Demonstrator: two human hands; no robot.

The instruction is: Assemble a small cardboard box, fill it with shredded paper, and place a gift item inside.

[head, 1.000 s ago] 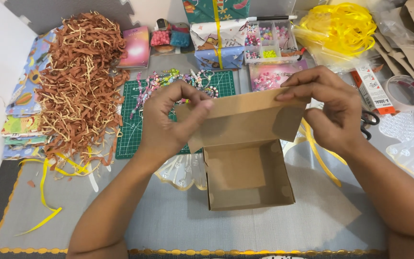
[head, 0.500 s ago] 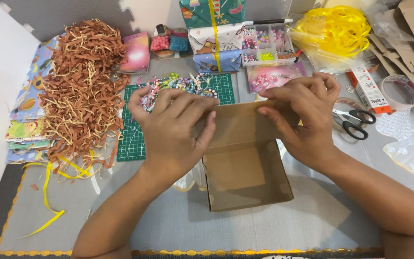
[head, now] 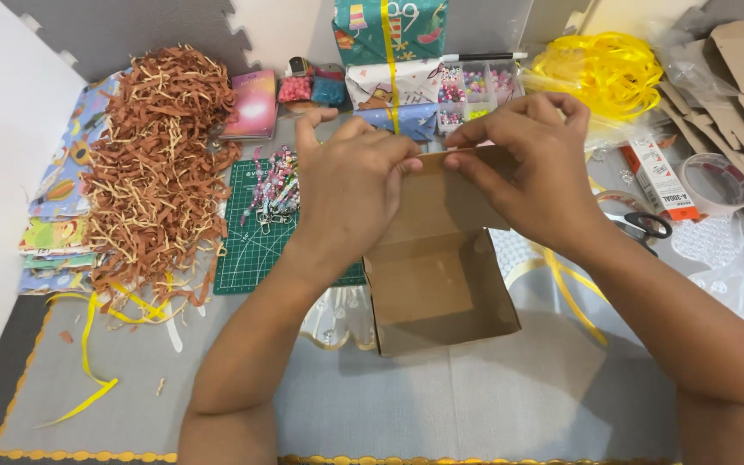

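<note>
Both hands pinch the raised lid flap of the open cardboard box [head: 437,293]: left hand [head: 350,194] and right hand [head: 531,172] on its top edge. The box sits just right of the green cutting mat [head: 251,245].

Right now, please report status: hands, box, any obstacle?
Left hand and right hand pinch the lid flap. Cardboard box open, empty. Nothing blocks it.

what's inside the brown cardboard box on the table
The cardboard box looks empty: only its bare brown floor and walls show. The left hand and right hand grip its raised lid, hiding the far edge.
</note>
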